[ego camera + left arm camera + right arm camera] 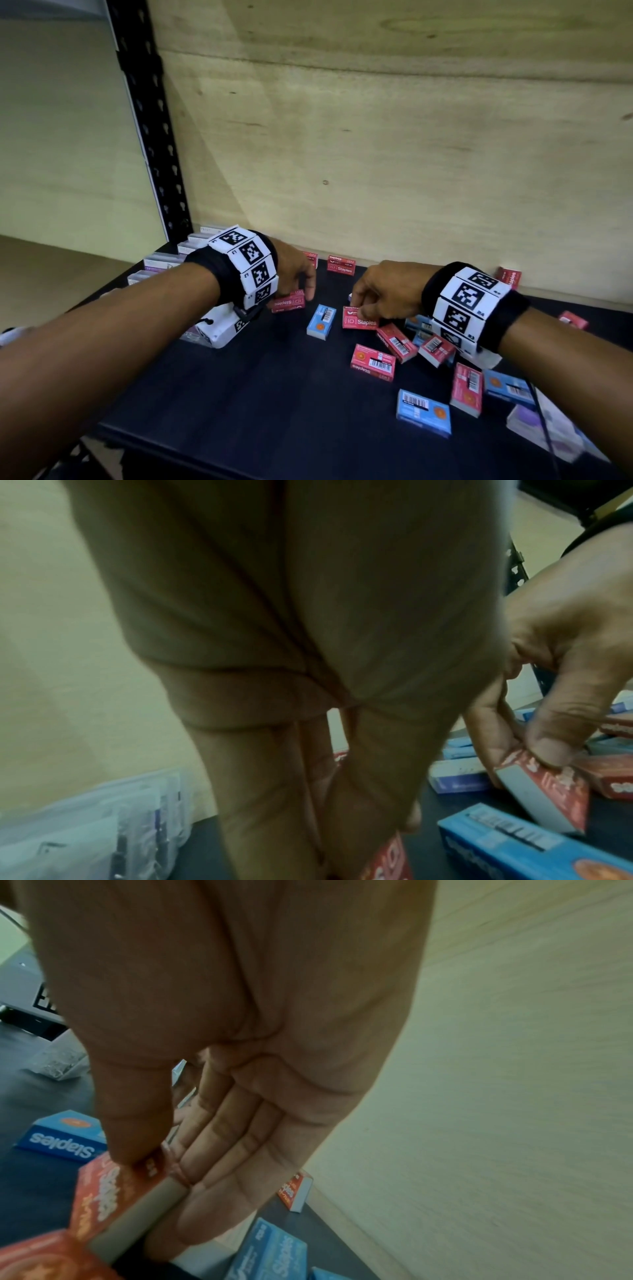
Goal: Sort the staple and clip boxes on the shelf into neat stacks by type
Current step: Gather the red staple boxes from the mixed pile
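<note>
Both hands pinching flat red cardboard boxes: left hand (pixel 294 270), right hand (pixel 383 291); dark matte shelf (pixel 239 394).

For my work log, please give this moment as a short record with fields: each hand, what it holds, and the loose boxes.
left hand: fingers on a red staples stack, at the rear left of the shelf
right hand: pinches a red staples box, thumb on top
shelf: dark surface
blue staples box: lies flat between the two hands
loose boxes: red and blue, scattered to the right, unsorted
</note>
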The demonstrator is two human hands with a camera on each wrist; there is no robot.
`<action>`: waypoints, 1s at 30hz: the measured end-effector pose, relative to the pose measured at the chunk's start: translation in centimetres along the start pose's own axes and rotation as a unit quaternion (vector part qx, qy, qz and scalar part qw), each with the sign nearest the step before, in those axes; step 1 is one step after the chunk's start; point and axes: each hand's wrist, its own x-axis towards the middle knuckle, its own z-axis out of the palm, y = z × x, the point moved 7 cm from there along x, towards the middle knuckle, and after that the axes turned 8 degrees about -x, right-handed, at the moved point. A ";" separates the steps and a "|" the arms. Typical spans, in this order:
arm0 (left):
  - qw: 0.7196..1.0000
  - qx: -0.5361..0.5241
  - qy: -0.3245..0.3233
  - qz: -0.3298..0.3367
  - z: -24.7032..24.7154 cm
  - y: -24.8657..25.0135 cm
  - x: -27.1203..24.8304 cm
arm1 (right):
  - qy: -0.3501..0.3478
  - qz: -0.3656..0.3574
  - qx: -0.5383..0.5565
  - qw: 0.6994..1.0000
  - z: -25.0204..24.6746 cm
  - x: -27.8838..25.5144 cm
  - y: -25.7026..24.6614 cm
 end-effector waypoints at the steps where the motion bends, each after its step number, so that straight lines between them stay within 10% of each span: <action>1: 1.000 0.002 0.003 -0.005 0.0 0.0 0.0 | 0.000 0.000 0.000 1.000 0.0 0.0 0.0; 16: 0.991 0.116 0.012 0.065 -0.2 2.3 -1.5 | 0.000 -0.003 -0.025 1.000 0.0 0.2 -0.2; 30: 0.981 0.056 0.168 0.076 -3.0 -0.3 -1.1 | 0.013 -0.002 0.008 1.000 -0.8 0.1 -0.5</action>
